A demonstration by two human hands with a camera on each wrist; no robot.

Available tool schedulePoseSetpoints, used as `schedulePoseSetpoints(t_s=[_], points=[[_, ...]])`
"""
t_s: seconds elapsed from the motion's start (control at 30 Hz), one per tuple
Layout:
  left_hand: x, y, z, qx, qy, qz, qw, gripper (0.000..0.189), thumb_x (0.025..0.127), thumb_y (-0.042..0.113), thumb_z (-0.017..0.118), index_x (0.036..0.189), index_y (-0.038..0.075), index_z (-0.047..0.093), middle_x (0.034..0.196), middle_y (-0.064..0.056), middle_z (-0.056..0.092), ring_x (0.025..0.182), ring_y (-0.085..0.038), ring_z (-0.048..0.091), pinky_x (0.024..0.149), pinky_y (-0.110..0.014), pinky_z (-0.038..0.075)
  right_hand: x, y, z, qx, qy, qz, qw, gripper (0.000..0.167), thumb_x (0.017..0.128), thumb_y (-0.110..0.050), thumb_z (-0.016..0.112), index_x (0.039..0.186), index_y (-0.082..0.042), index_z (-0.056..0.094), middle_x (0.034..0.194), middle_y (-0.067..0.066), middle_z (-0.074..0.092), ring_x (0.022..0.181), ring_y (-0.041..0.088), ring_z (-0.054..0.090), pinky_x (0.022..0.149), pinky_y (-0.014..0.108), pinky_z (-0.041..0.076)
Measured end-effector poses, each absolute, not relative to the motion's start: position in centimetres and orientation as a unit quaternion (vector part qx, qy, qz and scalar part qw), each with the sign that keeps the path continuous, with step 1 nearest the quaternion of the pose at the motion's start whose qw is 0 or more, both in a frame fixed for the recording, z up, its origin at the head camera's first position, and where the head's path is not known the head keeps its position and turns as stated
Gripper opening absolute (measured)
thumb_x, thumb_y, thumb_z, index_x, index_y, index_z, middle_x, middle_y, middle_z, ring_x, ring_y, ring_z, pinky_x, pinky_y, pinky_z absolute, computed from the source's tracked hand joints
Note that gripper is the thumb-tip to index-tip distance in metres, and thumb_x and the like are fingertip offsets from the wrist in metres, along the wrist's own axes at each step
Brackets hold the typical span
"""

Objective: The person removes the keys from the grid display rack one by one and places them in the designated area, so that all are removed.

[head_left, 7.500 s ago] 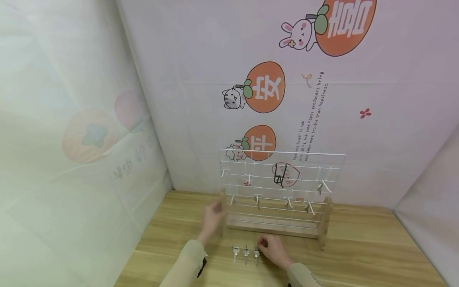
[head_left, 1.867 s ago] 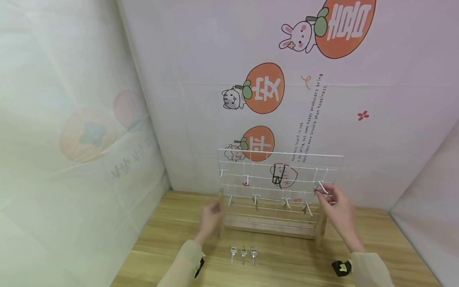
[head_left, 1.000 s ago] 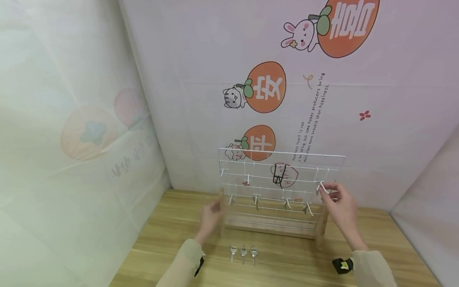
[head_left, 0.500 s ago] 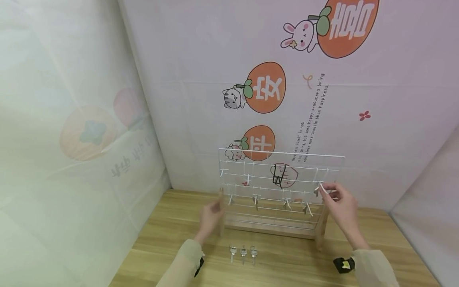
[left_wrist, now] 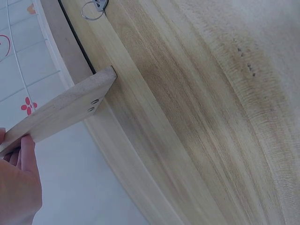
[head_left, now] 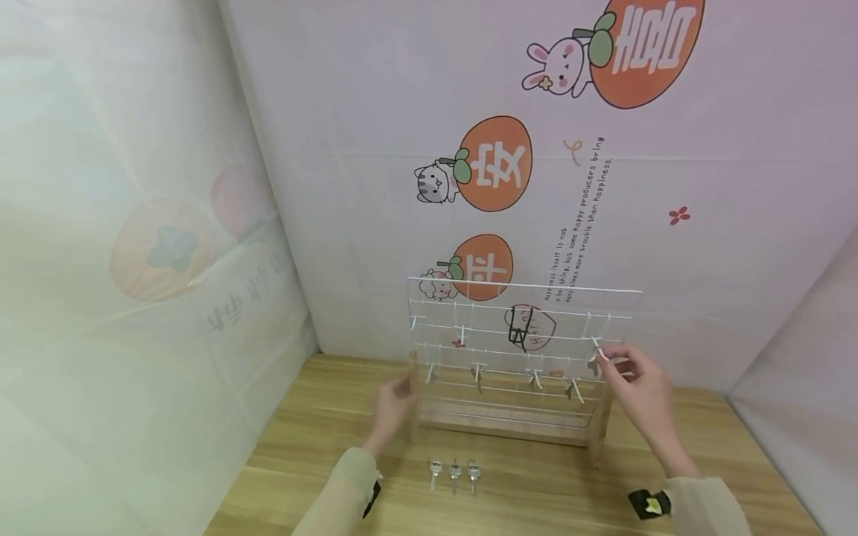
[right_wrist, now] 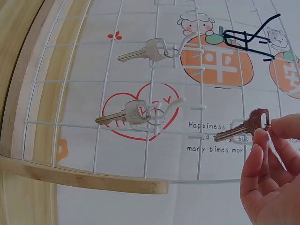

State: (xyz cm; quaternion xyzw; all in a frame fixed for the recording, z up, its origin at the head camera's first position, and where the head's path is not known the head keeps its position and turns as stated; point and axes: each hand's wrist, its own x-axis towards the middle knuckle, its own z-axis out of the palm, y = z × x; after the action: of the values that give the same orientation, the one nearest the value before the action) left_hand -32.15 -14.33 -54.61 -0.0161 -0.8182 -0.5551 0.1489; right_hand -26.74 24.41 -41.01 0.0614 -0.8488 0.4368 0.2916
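On the table stands a white wire grid rack (head_left: pixel 526 285) with wooden side posts. My left hand (head_left: pixel 394 406) grips its left post (left_wrist: pixel 70 105), fingers against the wood. At the upper right hook, my right hand (head_left: pixel 640 387) pinches a key (right_wrist: pixel 247 125) by its ring end, with thumb and fingertips. The blade points away from the fingers, in front of the grid. Other keys hang on hooks nearby, such as one key (right_wrist: pixel 126 115) with a ring and another key (right_wrist: pixel 145 50) beyond it. Three keys (head_left: pixel 455 470) lie in a row on the table before the rack.
A black hook (head_left: pixel 518 327) is on the upper middle of the grid, and a bare white hook (head_left: pixel 462 335) is left of it. Behind the rack hangs a printed cloth backdrop (head_left: pixel 375 238). The wooden table (head_left: pixel 536 499) extends around the base.
My right hand has gone from the row of table keys up to the upper right hook, where a key hung. Lately it has shifted slightly right. My left hand keeps its grip.
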Motion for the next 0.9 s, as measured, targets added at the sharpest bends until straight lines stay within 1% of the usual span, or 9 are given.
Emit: schedulePoseSetpoints(t_s=[0.13, 0.4, 0.43, 0.6, 0.67, 0.77, 0.9], points=[[-32.11, -14.32, -54.44, -0.017, -0.82, -0.552, 0.152, 0.036, 0.087, 0.004, 0.07, 0.122, -0.002, 0.066, 0.115, -0.021, 0.072, 0.104, -0.034, 0.07, 0.089, -0.041, 0.062, -26.43, 24.43, -40.99, 0.066, -0.849, 0.431, 0.298, 0.012, 0.092, -0.014, 0.069, 0.097, -0.003, 0.068, 0.078, -0.029, 0.062, 0.067, -0.012, 0.056, 0.053, 0.008, 0.048], [-32.31, -14.34, -54.67, -0.017, -0.821, -0.548, 0.157, 0.035, 0.086, 0.005, 0.071, 0.12, -0.002, 0.067, 0.113, -0.021, 0.073, 0.102, -0.034, 0.071, 0.088, -0.042, 0.062, -26.1, 24.65, -41.11, 0.08, -0.843, 0.428, 0.315, 0.008, 0.09, -0.009, 0.071, 0.096, -0.004, 0.069, 0.077, -0.016, 0.068, 0.064, -0.006, 0.059, 0.053, 0.007, 0.048], [-32.29, -14.33, -54.67, -0.017, -0.82, -0.55, 0.156, 0.035, 0.086, 0.005, 0.071, 0.12, -0.002, 0.067, 0.113, -0.021, 0.073, 0.103, -0.034, 0.071, 0.088, -0.041, 0.062, -26.1, 24.66, -41.11, 0.083, -0.842, 0.428, 0.318, 0.009, 0.089, -0.008, 0.071, 0.096, -0.004, 0.069, 0.077, -0.015, 0.069, 0.064, -0.006, 0.059, 0.054, 0.007, 0.048], [-32.22, -14.29, -54.54, -0.018, -0.817, -0.555, 0.154, 0.034, 0.086, 0.004, 0.071, 0.12, -0.001, 0.067, 0.113, -0.021, 0.073, 0.103, -0.033, 0.071, 0.088, -0.04, 0.062, -26.02, 24.85, -41.12, 0.086, -0.845, 0.419, 0.322, 0.009, 0.09, -0.008, 0.07, 0.097, -0.003, 0.069, 0.081, -0.023, 0.065, 0.069, -0.013, 0.057, 0.058, 0.005, 0.05], [-32.2, -14.26, -54.49, -0.017, -0.817, -0.555, 0.154, 0.034, 0.087, 0.004, 0.07, 0.12, -0.002, 0.067, 0.113, -0.021, 0.073, 0.103, -0.034, 0.071, 0.088, -0.04, 0.062, -26.02, 24.93, -41.14, 0.084, -0.848, 0.413, 0.322, 0.009, 0.09, -0.009, 0.07, 0.098, -0.004, 0.069, 0.082, -0.023, 0.065, 0.071, -0.015, 0.056, 0.06, 0.005, 0.051], [-32.24, -14.25, -54.5, -0.015, -0.816, -0.558, 0.149, 0.034, 0.087, 0.004, 0.07, 0.12, -0.001, 0.067, 0.114, -0.021, 0.072, 0.104, -0.034, 0.071, 0.089, -0.041, 0.062, -25.92, 24.93, -41.17, 0.082, -0.85, 0.41, 0.321, 0.009, 0.091, -0.01, 0.069, 0.098, -0.004, 0.069, 0.082, -0.016, 0.068, 0.073, -0.016, 0.056, 0.062, 0.004, 0.051], [-32.23, -14.27, -54.52, -0.013, -0.816, -0.558, 0.147, 0.035, 0.086, 0.004, 0.07, 0.12, -0.002, 0.067, 0.114, -0.022, 0.072, 0.104, -0.034, 0.071, 0.089, -0.041, 0.062, -25.71, 24.82, -41.03, 0.079, -0.848, 0.413, 0.323, 0.011, 0.092, -0.012, 0.068, 0.098, -0.003, 0.069, 0.082, 0.0, 0.073, 0.074, -0.017, 0.057, 0.064, 0.002, 0.051]])
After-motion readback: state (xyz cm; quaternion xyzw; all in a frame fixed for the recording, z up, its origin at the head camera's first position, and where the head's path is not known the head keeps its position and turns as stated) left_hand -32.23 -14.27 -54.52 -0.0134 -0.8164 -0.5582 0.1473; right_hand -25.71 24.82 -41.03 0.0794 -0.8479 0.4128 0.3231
